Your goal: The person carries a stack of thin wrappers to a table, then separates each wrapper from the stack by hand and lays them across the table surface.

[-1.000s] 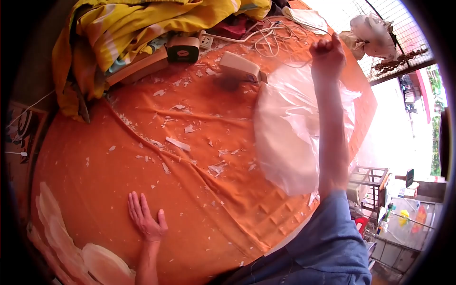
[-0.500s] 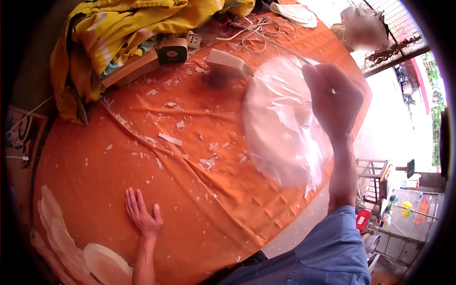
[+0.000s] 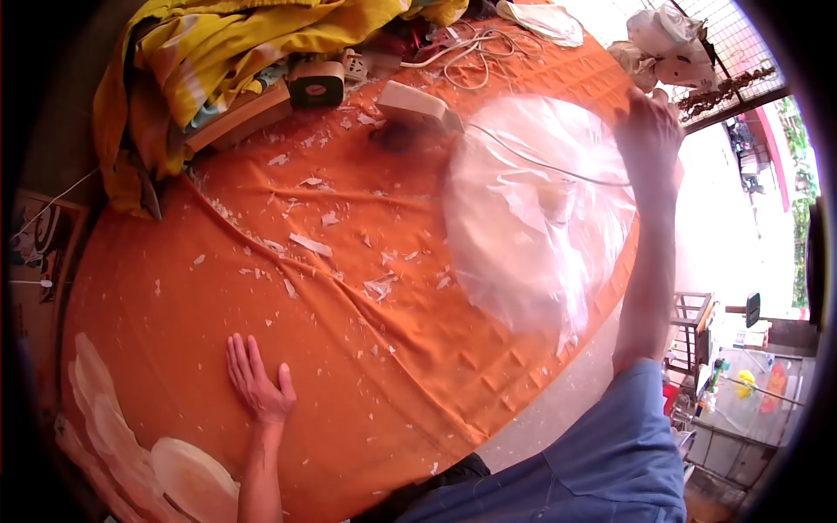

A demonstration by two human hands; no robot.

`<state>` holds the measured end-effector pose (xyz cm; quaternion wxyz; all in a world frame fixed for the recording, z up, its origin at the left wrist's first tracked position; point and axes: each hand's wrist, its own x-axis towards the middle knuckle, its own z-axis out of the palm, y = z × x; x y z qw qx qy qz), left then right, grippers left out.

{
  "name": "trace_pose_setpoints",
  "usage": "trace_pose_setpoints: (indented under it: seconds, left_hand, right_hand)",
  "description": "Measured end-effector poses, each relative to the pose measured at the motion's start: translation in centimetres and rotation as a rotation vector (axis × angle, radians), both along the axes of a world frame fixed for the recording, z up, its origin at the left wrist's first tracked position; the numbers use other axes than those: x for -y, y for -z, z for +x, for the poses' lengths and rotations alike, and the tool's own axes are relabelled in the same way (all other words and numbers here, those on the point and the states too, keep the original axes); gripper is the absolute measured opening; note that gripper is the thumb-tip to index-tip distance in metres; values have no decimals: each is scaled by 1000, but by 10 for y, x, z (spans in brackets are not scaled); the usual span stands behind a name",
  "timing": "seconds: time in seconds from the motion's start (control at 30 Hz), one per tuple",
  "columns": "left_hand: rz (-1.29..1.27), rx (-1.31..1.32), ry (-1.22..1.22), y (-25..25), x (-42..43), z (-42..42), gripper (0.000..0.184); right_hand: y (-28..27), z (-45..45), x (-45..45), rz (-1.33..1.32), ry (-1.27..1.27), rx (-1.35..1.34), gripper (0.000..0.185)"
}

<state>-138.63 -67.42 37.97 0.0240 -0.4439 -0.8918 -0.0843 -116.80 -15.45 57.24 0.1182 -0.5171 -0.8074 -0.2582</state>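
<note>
My right hand (image 3: 650, 122) is at the far right edge of the table, fingers curled into a blurred fist. A thin pale cord (image 3: 545, 168) runs from a white block (image 3: 410, 103) across the round, clear plastic-wrapped bundle (image 3: 497, 235) and passes behind my right forearm. The fist appears closed on this cord, though the grip itself is hidden. Palm down on the orange cloth (image 3: 349, 436), my left hand (image 3: 259, 383) lies flat with its fingers stretched and holds nothing. Pale, thin flat pieces (image 3: 193, 479) lie left of it.
White scraps (image 3: 381, 286) litter the cloth. Yellow fabric (image 3: 218, 61) is heaped at the back left, beside a dark-faced box (image 3: 316, 84) and a wooden box (image 3: 240, 122). More coiled cord (image 3: 475, 65) lies at the back. White bags (image 3: 667, 39) hang near a wire grille.
My right hand has moved up and to the right, away from the plastic-wrapped bundle. The cord now lies across the bundle. My left hand stays almost where it was.
</note>
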Motion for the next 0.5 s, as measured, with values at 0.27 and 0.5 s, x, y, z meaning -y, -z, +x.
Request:
trace_pose_setpoints:
  seconds: [0.27, 0.5]
  left_hand:
    - [-6, -5, 4, 2, 1, -2, 67]
    - [-23, 18, -4, 1, 0, -3, 67]
  right_hand:
    - [141, -122, -52, -665, -535, -219, 17]
    - [181, -151, -71, -635, -789, 102, 19]
